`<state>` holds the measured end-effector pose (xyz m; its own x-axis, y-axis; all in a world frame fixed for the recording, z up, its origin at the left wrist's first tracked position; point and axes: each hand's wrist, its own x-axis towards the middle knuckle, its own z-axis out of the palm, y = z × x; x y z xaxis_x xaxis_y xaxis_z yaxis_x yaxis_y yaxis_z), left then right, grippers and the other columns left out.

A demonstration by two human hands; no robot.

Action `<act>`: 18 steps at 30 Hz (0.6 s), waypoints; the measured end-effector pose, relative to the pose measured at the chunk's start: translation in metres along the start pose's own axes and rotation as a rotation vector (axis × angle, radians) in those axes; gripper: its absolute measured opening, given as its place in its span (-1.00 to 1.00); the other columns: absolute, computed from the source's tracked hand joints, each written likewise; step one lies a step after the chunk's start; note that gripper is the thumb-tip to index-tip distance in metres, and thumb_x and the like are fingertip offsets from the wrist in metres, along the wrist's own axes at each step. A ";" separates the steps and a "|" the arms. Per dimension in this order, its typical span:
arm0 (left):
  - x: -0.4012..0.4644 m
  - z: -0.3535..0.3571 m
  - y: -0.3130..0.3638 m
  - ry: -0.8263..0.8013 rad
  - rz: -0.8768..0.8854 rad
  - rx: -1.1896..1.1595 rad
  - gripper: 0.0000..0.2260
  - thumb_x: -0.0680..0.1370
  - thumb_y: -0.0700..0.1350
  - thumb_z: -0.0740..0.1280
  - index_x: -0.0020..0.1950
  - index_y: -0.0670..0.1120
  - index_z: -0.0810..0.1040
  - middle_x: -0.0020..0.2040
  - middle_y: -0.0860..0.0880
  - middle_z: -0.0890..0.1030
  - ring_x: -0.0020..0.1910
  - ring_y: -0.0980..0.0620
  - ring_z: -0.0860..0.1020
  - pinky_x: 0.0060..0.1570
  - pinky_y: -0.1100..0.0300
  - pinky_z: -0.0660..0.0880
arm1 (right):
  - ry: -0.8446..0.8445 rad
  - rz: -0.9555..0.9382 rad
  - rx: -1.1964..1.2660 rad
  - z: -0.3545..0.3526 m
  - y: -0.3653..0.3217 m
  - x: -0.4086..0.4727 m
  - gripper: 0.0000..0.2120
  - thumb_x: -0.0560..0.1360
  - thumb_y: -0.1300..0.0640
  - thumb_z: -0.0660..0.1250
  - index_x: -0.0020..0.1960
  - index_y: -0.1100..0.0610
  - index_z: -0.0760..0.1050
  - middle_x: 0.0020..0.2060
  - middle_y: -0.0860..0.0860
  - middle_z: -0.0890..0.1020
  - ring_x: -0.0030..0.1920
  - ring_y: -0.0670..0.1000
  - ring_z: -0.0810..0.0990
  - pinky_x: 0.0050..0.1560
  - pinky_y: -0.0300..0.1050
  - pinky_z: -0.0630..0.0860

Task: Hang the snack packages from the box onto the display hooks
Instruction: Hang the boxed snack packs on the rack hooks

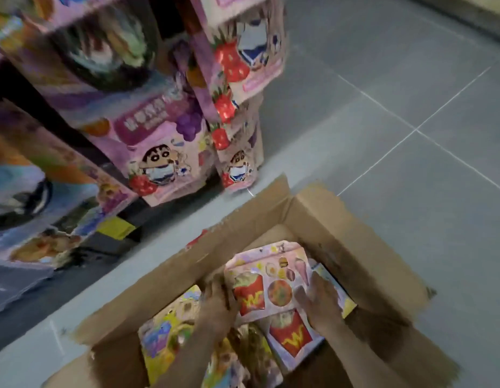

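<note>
- Currently both hands are down inside the open cardboard box (321, 217), which sits on the grey tiled floor (411, 93).
- Left hand (215, 306) grips the left edge of the top pink snack package (271, 278), fingers curled on it.
- Right hand (320, 299) holds the same package at its right edge, fingers spread over the front; frame is blurred, so exact finger contact is hard to read.
- That package lies tilted between the two hands, fries graphic facing up.
- Just below the hands: a second fries package (292, 340), partly under the first.
- Left of the left hand: a yellow package (167, 331) lying in the box.
- Ahead and left of the hands: display rack with hanging pink cartoon packs (159, 161), strawberry packs (234, 63) to their right.
</note>
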<state>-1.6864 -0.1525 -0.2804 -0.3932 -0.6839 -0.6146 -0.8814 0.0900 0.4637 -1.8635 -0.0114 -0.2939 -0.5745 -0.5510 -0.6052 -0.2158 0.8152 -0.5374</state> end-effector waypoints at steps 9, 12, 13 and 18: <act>-0.024 0.012 0.033 0.074 0.062 -0.181 -0.36 0.56 -0.06 0.26 0.53 -0.06 -0.01 0.42 -0.15 0.21 0.29 -0.17 0.41 0.20 0.13 0.34 | 0.055 0.077 0.188 -0.013 -0.009 -0.006 -0.55 0.37 -0.09 0.32 0.18 0.10 0.40 0.08 0.07 0.55 0.15 0.12 0.52 0.10 0.08 0.52; -0.059 -0.011 0.049 0.190 0.038 -0.280 -0.35 0.51 -0.13 0.34 0.51 0.03 0.08 0.36 -0.10 0.20 0.30 -0.13 0.38 0.25 0.11 0.35 | 0.005 0.077 0.402 -0.036 -0.030 -0.039 -0.71 0.42 0.11 0.40 0.06 0.05 0.36 -0.06 -0.06 0.53 -0.01 -0.06 0.55 -0.06 -0.05 0.58; -0.071 -0.020 0.048 0.203 0.023 -0.306 -0.31 0.49 -0.15 0.38 0.51 0.07 0.08 0.34 -0.08 0.20 0.31 -0.10 0.34 0.25 0.11 0.34 | -0.027 0.066 0.411 -0.039 -0.035 -0.049 -0.71 0.43 0.17 0.40 0.07 0.10 0.35 -0.07 -0.03 0.52 -0.05 -0.06 0.55 -0.12 -0.09 0.58; -0.116 -0.054 -0.001 0.263 -0.048 -0.250 -0.27 0.43 -0.02 0.42 0.49 0.15 0.10 0.31 -0.17 0.28 0.28 -0.18 0.33 0.24 0.02 0.33 | -0.212 -0.025 0.252 -0.028 -0.056 -0.075 -0.76 0.43 0.31 0.36 0.07 0.20 0.44 -0.12 0.02 0.54 -0.11 -0.17 0.58 -0.11 -0.25 0.56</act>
<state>-1.6255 -0.1118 -0.1753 -0.2436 -0.8487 -0.4694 -0.7933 -0.1041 0.5999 -1.8307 -0.0111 -0.2016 -0.3885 -0.6171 -0.6843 -0.0106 0.7456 -0.6664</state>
